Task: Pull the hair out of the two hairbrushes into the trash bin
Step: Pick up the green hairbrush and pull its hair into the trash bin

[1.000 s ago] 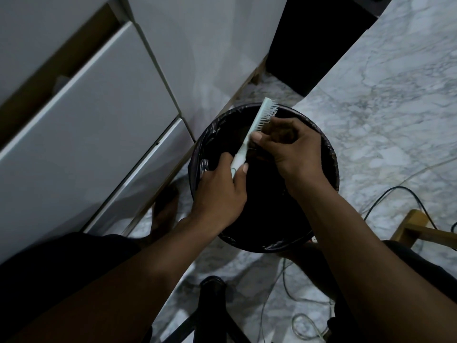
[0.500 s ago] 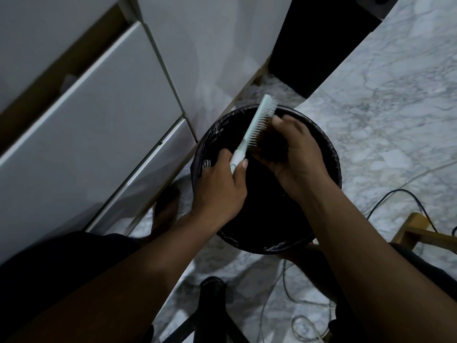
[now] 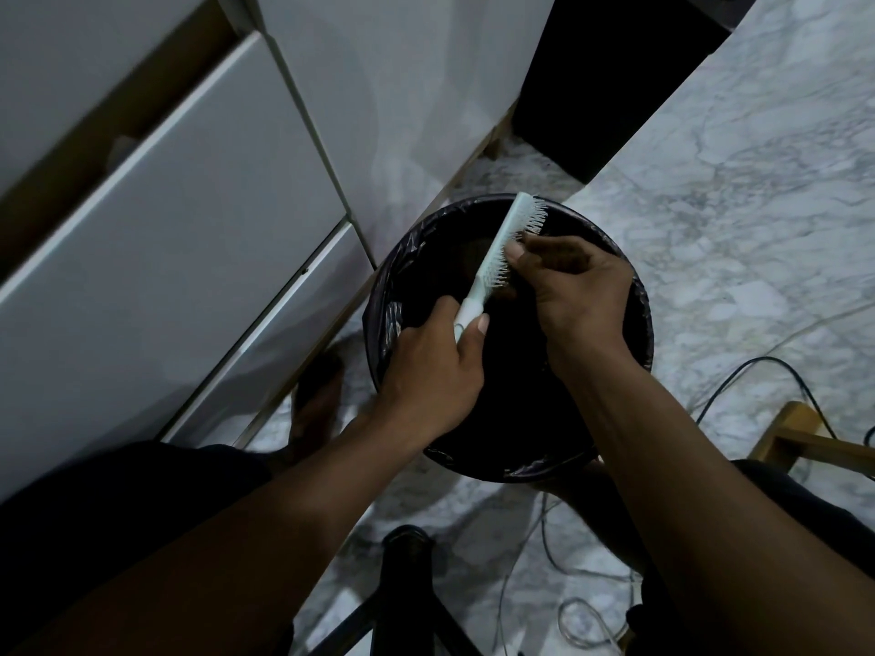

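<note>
Left hand [image 3: 428,371] closed around handle of pale hairbrush [image 3: 502,253], held tilted over black-lined trash bin [image 3: 639,295] on marble floor [image 3: 757,205]. Bristles face right. Right hand [image 3: 577,291] pinches into the bristles mid-brush; hair itself too dark to make out. White cabinet [image 3: 165,229] at left.

No legible text, label, brand, number or sign is found on any surface in the head view. The lighting is dim, and fine markings, if any, cannot be made out.
</note>
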Demonstrator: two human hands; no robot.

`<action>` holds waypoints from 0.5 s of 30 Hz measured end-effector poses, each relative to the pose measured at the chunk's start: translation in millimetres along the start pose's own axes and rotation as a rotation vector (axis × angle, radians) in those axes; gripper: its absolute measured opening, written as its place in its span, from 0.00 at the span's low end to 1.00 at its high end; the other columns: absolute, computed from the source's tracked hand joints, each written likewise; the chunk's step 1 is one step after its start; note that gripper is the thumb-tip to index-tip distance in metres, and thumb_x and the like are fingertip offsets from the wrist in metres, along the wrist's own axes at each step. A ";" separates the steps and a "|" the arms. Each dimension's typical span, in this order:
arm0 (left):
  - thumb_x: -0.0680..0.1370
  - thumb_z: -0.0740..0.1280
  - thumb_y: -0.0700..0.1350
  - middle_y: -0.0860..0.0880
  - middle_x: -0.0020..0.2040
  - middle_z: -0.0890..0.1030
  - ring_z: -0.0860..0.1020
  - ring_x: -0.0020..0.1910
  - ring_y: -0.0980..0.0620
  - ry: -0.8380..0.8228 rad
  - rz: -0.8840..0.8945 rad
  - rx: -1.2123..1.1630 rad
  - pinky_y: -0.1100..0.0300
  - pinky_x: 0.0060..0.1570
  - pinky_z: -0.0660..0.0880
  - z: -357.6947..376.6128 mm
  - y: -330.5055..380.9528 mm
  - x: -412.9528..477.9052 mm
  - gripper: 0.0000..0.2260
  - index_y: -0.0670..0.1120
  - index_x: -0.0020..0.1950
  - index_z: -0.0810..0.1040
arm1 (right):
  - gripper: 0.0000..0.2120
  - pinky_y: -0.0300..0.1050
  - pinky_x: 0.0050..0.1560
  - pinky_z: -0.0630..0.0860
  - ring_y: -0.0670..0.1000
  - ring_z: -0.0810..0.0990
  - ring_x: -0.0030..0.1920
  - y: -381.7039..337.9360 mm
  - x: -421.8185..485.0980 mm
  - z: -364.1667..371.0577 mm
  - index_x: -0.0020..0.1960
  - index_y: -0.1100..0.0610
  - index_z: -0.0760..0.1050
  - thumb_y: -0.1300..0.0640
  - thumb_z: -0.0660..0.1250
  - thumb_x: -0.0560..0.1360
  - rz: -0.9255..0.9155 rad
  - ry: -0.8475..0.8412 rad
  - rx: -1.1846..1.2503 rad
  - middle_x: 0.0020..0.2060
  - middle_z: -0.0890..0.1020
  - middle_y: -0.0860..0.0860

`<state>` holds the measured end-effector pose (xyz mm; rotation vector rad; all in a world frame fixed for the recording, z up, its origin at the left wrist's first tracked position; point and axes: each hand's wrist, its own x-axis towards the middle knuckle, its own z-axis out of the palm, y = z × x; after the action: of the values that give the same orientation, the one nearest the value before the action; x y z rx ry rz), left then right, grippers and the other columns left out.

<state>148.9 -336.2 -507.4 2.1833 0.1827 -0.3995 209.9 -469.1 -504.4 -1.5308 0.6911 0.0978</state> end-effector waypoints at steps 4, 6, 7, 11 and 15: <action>0.83 0.60 0.55 0.50 0.33 0.74 0.76 0.32 0.51 -0.003 -0.013 -0.035 0.56 0.31 0.67 0.5 0.6 5.0 0.14 0.47 0.45 0.68 | 0.09 0.59 0.46 0.86 0.60 0.87 0.42 -6.3 1.2 -1.5 0.50 0.69 0.83 0.65 0.78 0.71 0.080 0.016 0.099 0.43 0.87 0.63; 0.83 0.61 0.55 0.51 0.31 0.73 0.74 0.29 0.55 0.009 -0.022 -0.047 0.62 0.27 0.65 0.2 0.1 8.1 0.14 0.48 0.43 0.67 | 0.06 0.54 0.44 0.86 0.58 0.86 0.40 -6.4 0.6 -1.5 0.48 0.66 0.83 0.66 0.76 0.72 0.112 0.025 0.159 0.42 0.86 0.61; 0.83 0.61 0.55 0.51 0.31 0.72 0.73 0.28 0.56 0.022 -0.034 -0.052 0.63 0.26 0.65 -0.1 -0.5 9.7 0.14 0.48 0.42 0.67 | 0.03 0.52 0.43 0.85 0.57 0.87 0.40 -6.9 -0.3 -1.0 0.46 0.66 0.82 0.67 0.75 0.73 0.139 0.024 0.211 0.42 0.86 0.61; 0.83 0.61 0.55 0.52 0.31 0.72 0.72 0.29 0.57 0.045 -0.074 -0.059 0.65 0.26 0.64 -0.5 -2.0 14.1 0.15 0.48 0.42 0.67 | 0.03 0.47 0.39 0.84 0.55 0.88 0.38 -11.7 -2.1 1.7 0.45 0.64 0.79 0.69 0.72 0.75 0.236 0.026 0.350 0.42 0.86 0.61; 0.83 0.62 0.55 0.52 0.32 0.73 0.72 0.30 0.57 0.048 -0.079 -0.052 0.66 0.27 0.64 0.6 -3.8 12.6 0.14 0.48 0.42 0.67 | 0.08 0.49 0.38 0.86 0.51 0.87 0.33 -15.1 -3.2 2.3 0.42 0.61 0.76 0.69 0.69 0.77 0.278 0.028 0.330 0.35 0.86 0.55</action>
<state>159.6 -334.6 -515.0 2.1399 0.3032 -0.3828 215.2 -467.0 -489.9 -1.1173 0.8935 0.1627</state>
